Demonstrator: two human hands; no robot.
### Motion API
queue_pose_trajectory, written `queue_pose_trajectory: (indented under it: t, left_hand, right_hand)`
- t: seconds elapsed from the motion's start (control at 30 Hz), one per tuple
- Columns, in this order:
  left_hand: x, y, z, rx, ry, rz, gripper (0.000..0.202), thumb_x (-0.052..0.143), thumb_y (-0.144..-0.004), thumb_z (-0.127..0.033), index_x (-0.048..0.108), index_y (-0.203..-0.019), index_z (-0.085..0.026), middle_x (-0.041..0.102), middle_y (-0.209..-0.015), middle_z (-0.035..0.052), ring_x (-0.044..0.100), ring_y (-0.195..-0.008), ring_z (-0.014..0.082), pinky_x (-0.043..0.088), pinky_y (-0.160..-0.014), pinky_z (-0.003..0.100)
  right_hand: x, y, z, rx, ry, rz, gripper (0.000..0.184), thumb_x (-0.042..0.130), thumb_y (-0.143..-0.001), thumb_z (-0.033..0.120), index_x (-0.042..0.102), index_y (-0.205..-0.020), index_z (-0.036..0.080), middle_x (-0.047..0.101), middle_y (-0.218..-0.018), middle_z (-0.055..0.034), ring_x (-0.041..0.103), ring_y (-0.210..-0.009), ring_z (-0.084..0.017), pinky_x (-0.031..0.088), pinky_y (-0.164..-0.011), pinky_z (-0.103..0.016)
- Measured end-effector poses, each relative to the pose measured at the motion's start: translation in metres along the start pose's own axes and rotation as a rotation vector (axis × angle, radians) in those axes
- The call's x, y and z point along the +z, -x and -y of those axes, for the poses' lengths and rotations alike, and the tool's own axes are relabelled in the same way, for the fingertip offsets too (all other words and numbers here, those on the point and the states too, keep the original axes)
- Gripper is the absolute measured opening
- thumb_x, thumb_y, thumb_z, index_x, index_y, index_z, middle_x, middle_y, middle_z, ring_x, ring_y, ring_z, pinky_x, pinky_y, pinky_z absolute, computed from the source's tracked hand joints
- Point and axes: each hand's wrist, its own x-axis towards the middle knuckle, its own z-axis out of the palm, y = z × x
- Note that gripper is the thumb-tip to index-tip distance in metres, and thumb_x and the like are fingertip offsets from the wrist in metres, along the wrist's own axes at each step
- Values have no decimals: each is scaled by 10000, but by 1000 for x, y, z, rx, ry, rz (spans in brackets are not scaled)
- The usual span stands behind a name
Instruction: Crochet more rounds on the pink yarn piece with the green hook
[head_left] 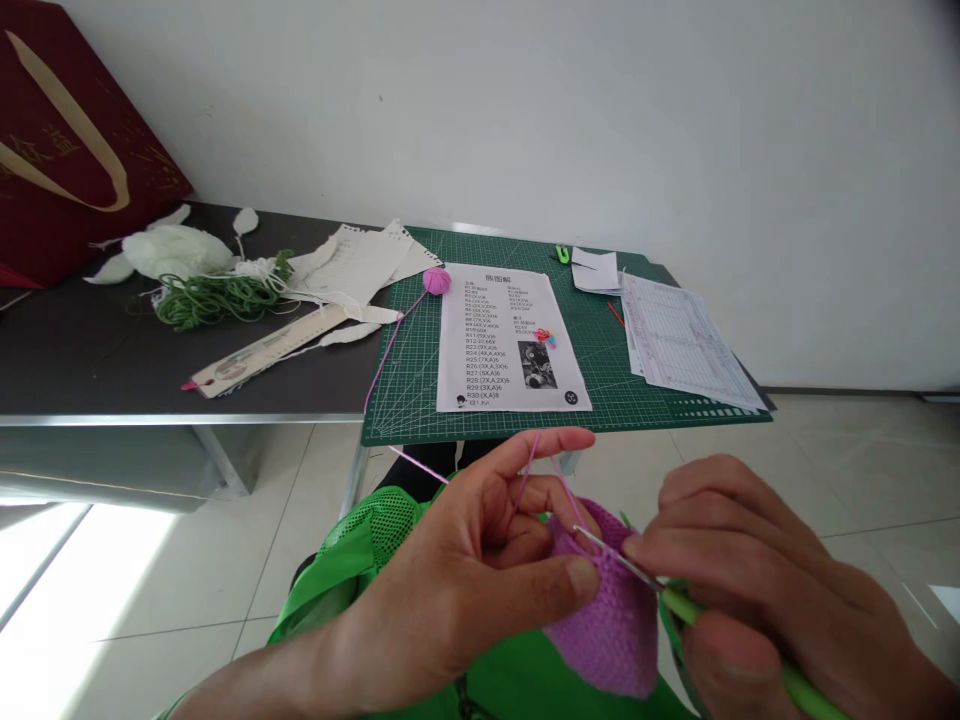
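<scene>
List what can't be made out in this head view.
Head view:
Green crochet hook: handle end cut off by the bottom edge.
Purple crocheted piece: partly hidden by the left hand.
Printed form on the cutting mat: text too small.

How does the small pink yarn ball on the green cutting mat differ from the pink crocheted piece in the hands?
The yarn ball is small and round, the crocheted piece larger and curved. The ball rests on the green cutting mat; the piece is gripped by the left hand. Both are pinkish yarn.
</scene>
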Motion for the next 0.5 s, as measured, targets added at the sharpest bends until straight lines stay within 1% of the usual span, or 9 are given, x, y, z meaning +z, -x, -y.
queue_pose_trajectory:
  t: [0.07, 0.1, 0.17, 0.27, 0.33, 0.4, 0.5]
  left_hand:
    - [0, -1, 0, -12, 6, 17, 534, 787, -894, -226, 562, -1370, -314, 615, -905, -28, 272, -547, 42, 188, -513, 261]
    - [0, -1, 0, -12, 4, 16, 528, 786, -895, -224, 568, -1367, -314, 613, -902, -29, 266, -546, 42, 190, -511, 257]
    - [1, -1, 2, 10, -10, -19, 520, 785, -897, -234, 573, -1365, -316, 605, -885, -33, 266, -548, 43, 194, -513, 252]
    - [5, -1, 5, 64, -58, -116, 544, 783, -901, -268, 550, -1388, -333, 586, -864, -42, 278, -559, 49, 225, -529, 241]
    - [8, 0, 6, 84, -124, -183, 575, 778, -904, -292, 522, -1417, -337, 588, -874, -41, 291, -568, 55, 246, -530, 232]
    - [12, -1, 6, 97, -184, -226, 611, 782, -899, -304, 501, -1441, -329, 606, -887, -36, 311, -574, 58, 257, -522, 223]
    - [16, -1, 5, 115, -190, -265, 650, 801, -877, -278, 500, -1452, -312, 620, -862, -36, 334, -574, 59, 268, -513, 209]
  right_hand:
    - [0, -4, -2, 15, -10, 38, 367, 458, -1057, 404, 599, -822, 161, 588, -662, -9, 531, -690, -110, 489, -639, -257]
    - [0, -6, -2, 24, -22, 66, 368, 460, -1057, 398, 603, -813, 163, 596, -655, -7, 534, -689, -109, 489, -635, -251]
    - [3, -8, -2, 62, -51, 89, 327, 464, -1048, 303, 599, -784, 168, 603, -641, -1, 532, -673, -104, 480, -613, -246]
    - [9, -6, 0, 156, -70, 19, 269, 485, -977, 126, 569, -726, 171, 553, -593, 16, 501, -628, -95, 431, -561, -246]
    - [14, -3, 3, 185, -48, -34, 257, 502, -939, 68, 551, -706, 165, 522, -580, 18, 488, -622, -92, 410, -545, -248]
    - [17, 0, 4, 153, -13, -62, 243, 523, -913, 32, 536, -706, 160, 516, -595, 16, 479, -632, -94, 415, -554, -259]
    - [20, 0, 4, 44, 42, -109, 254, 548, -858, -43, 521, -700, 154, 518, -606, 15, 454, -622, -97, 423, -564, -283]
